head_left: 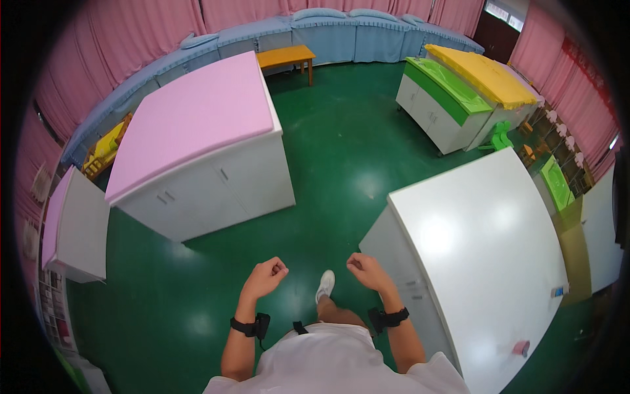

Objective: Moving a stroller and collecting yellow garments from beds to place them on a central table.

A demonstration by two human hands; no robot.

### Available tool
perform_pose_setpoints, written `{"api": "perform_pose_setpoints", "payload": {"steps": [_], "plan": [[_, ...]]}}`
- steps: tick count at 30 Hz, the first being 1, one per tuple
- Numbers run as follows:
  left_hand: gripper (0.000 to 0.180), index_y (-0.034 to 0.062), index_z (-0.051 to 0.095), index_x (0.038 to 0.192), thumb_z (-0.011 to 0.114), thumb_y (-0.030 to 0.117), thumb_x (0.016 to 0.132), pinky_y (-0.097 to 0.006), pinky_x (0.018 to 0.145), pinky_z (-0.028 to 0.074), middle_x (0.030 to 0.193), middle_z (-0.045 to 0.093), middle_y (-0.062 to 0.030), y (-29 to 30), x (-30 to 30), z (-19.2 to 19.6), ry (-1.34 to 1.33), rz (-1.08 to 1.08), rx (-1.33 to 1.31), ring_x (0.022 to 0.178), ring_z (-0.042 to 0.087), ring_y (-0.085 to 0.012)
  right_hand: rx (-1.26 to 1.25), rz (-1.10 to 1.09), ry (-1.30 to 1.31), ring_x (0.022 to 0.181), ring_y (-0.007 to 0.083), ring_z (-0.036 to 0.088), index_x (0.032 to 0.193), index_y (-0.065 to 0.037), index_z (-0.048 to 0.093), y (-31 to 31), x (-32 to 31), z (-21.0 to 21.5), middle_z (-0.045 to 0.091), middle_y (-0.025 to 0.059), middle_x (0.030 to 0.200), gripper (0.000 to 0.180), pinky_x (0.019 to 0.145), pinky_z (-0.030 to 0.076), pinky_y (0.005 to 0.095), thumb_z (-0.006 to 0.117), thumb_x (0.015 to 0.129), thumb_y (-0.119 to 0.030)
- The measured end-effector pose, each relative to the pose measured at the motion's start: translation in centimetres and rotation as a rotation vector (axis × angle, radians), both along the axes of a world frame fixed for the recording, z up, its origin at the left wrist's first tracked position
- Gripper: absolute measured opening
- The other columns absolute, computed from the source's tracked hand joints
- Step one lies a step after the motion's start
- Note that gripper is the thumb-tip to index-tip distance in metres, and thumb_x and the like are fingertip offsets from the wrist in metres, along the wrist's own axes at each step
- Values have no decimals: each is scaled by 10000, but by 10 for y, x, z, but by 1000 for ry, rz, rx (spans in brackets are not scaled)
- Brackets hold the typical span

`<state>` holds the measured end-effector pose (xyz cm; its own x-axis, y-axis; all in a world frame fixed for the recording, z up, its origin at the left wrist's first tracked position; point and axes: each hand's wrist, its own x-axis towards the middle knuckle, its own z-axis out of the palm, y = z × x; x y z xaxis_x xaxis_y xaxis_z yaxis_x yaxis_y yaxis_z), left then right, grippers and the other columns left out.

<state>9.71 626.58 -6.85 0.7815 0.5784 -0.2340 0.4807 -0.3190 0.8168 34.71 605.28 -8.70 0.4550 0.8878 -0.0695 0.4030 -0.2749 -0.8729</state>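
Observation:
My left hand [265, 276] hangs in the air in front of me, its fingers curled into a loose fist with nothing showing in them. Level with it, my right hand [369, 271] is closed the same way and touches nothing. A black strap with a small box [251, 325] circles my left wrist, and a similar strap [388, 318] is on the right one. The white-topped cabinet [479, 249] stands nearest to my right hand. Between the hands, a white shoe [325, 285] steps on the green floor [328, 177].
Ahead on the left stands a pink-topped cabinet [197, 125]. An orange bench [285, 58] is behind it. Far right are a green sink unit [449, 85] and a green chair [501, 136]. A pink roll [521, 348] and a small box [557, 291] lie on the white top.

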Motion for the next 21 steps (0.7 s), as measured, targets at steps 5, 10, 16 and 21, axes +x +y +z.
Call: {"api": "perform_pose_setpoints", "payload": {"steps": [5,10,16,21], "plan": [[189,-5,635,941,668,180,916,-314,602,487,719,638,-64,100,128,11,-31,13,-16,641,586,-151,43,57,-26,734,283,629,951,4,630,138,112,9,652,158,837,144,674,501,387,628,908,-133],[183,-3,636,948,657,178,927,-306,618,484,745,638,-48,197,249,27,-99,-36,-124,658,570,-138,55,143,19,742,301,634,949,9,625,259,222,20,652,165,840,147,684,508,385,629,908,-132],[186,-2,632,932,650,183,934,-307,616,480,746,641,-47,319,403,0,-141,-2,-198,665,572,-132,-3,84,-58,739,279,637,959,22,619,374,370,29,660,162,839,152,679,510,375,629,913,-122],[199,4,631,923,653,202,935,-304,611,487,747,650,-54,407,561,-4,-149,-119,-228,658,590,-132,-14,-126,-7,725,181,601,983,30,620,412,506,16,663,110,836,166,674,503,312,625,938,-130]]}}
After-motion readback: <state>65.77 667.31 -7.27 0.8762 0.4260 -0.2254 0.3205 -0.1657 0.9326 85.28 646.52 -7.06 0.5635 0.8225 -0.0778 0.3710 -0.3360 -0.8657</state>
